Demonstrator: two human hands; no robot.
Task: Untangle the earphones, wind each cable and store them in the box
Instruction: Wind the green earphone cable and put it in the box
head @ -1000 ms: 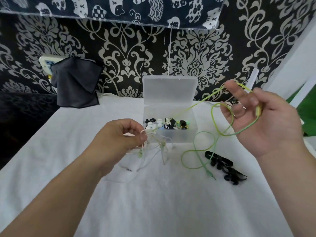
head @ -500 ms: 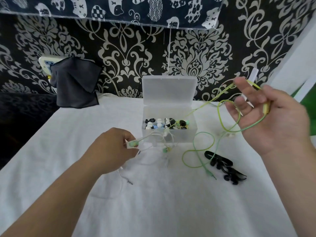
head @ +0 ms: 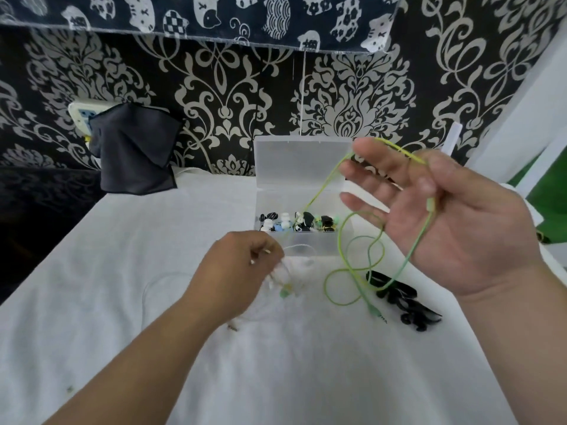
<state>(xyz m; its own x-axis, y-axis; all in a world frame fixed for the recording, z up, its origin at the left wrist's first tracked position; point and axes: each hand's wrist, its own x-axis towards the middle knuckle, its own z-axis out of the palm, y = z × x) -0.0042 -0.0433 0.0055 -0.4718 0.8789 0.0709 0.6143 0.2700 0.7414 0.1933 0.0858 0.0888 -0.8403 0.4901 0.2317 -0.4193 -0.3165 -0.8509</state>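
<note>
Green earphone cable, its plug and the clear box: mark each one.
green earphone cable (head: 325, 282), head view, left curve of its lowest loop
plug (head: 376, 314), head view, its green body
clear box (head: 319, 248), head view, bare front wall

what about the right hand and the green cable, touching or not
Touching. The head view shows the green cable lying across the palm of the right hand and over its fingers.
</note>
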